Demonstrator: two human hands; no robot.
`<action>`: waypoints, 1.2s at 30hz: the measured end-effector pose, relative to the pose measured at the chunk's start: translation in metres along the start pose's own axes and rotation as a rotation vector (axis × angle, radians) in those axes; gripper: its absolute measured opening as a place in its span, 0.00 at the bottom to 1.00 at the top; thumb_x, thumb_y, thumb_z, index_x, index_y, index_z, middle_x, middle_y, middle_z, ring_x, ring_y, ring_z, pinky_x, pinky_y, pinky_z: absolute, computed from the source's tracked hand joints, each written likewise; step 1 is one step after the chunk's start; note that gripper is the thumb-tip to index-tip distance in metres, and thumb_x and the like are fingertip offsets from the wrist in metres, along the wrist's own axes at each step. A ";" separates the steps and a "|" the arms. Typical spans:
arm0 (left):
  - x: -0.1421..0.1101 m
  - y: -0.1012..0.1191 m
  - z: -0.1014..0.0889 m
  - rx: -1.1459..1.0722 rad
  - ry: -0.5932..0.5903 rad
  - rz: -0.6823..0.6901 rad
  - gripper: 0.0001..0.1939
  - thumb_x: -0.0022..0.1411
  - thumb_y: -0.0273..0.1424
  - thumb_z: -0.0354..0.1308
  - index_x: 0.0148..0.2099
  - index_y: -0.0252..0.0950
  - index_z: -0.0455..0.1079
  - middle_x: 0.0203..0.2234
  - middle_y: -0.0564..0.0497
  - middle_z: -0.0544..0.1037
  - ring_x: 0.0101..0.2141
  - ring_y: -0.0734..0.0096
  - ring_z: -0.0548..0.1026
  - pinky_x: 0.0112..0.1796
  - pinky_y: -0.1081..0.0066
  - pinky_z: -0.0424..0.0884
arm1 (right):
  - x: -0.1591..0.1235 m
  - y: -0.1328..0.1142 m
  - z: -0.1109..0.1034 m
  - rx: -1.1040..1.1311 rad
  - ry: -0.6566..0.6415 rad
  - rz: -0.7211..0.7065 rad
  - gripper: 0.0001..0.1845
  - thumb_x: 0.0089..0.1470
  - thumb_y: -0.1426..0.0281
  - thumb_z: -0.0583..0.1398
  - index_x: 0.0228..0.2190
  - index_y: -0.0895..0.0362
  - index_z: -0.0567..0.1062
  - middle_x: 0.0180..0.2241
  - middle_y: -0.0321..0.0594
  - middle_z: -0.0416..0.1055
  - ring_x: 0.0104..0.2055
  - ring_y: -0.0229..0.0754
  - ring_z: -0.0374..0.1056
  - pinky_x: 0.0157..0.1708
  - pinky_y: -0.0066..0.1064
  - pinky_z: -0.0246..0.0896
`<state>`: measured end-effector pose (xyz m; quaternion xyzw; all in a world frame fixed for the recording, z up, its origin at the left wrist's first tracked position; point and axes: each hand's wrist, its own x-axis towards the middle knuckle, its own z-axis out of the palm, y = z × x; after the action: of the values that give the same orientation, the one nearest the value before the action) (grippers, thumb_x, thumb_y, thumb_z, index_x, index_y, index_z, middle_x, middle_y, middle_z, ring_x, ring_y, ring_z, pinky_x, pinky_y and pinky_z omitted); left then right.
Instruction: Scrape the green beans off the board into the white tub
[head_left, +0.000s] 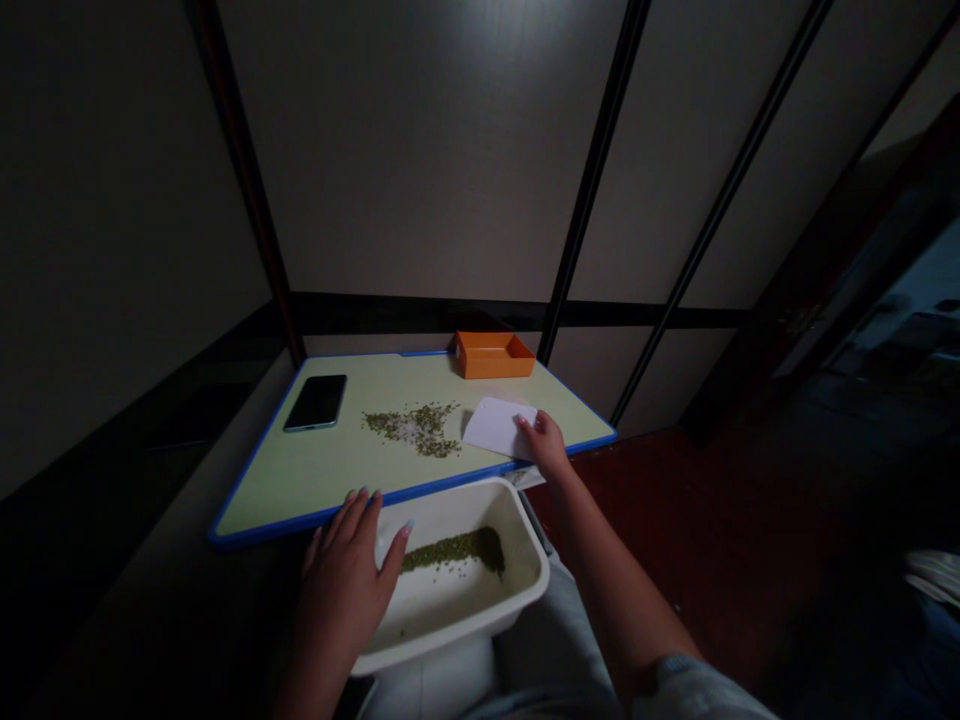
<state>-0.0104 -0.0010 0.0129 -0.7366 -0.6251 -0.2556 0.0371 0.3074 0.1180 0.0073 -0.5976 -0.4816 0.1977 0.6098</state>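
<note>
My right hand (545, 441) pinches a white card (495, 425) by its right edge, tilted over the right part of the table top. Left of the card lies a loose patch of small green beans (427, 440), with some whitish bits among them. On my lap, against the table's front edge, rests a white plastic basin (529, 590) with more green beans (457, 550) heaped along its inside. My left hand (352, 550), fingers stretched and thumb apart, lies over the basin's left rim, its fingertips near the table edge.
The pale green table (277, 495) has a blue rim. A dark-screened phone (316, 402) lies at its left, and an orange open box (495, 357) stands at the back right. A panelled wall (427, 150) rises directly behind. Reddish floor (667, 530) shows to the right.
</note>
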 end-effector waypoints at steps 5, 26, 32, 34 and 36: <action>0.000 0.002 -0.003 -0.002 -0.032 -0.006 0.31 0.66 0.44 0.44 0.61 0.29 0.69 0.62 0.37 0.70 0.64 0.53 0.65 0.60 0.50 0.64 | -0.006 0.000 -0.003 0.168 -0.082 -0.002 0.21 0.42 0.50 0.63 0.29 0.55 0.72 0.29 0.40 0.74 0.32 0.43 0.66 0.33 0.32 0.61; 0.001 0.002 -0.004 -0.006 -0.069 -0.029 0.32 0.66 0.45 0.44 0.62 0.30 0.67 0.63 0.39 0.69 0.65 0.54 0.64 0.61 0.50 0.63 | -0.010 -0.002 -0.007 0.044 0.033 -0.030 0.20 0.45 0.49 0.59 0.26 0.53 0.66 0.24 0.33 0.65 0.27 0.40 0.59 0.28 0.31 0.55; 0.000 0.002 -0.005 -0.005 -0.045 -0.017 0.31 0.66 0.45 0.45 0.61 0.28 0.68 0.62 0.37 0.70 0.65 0.53 0.64 0.60 0.50 0.64 | -0.012 -0.002 -0.006 0.009 0.001 -0.066 0.19 0.45 0.49 0.60 0.24 0.52 0.65 0.22 0.32 0.63 0.27 0.39 0.57 0.28 0.31 0.53; 0.000 0.002 -0.004 -0.003 -0.032 -0.008 0.32 0.65 0.45 0.45 0.61 0.28 0.69 0.62 0.37 0.70 0.64 0.52 0.65 0.60 0.50 0.65 | -0.012 -0.003 -0.006 -0.023 0.012 -0.078 0.19 0.46 0.50 0.60 0.23 0.52 0.64 0.20 0.30 0.60 0.25 0.38 0.55 0.26 0.30 0.50; 0.000 0.002 -0.004 -0.002 -0.022 0.001 0.32 0.65 0.45 0.45 0.60 0.28 0.69 0.61 0.36 0.71 0.64 0.52 0.66 0.60 0.50 0.66 | -0.013 -0.004 -0.006 -0.040 0.020 -0.088 0.19 0.46 0.51 0.60 0.22 0.52 0.63 0.20 0.29 0.59 0.25 0.38 0.54 0.26 0.30 0.49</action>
<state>-0.0102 -0.0023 0.0169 -0.7396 -0.6250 -0.2480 0.0295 0.3049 0.1037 0.0076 -0.5897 -0.5053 0.1550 0.6107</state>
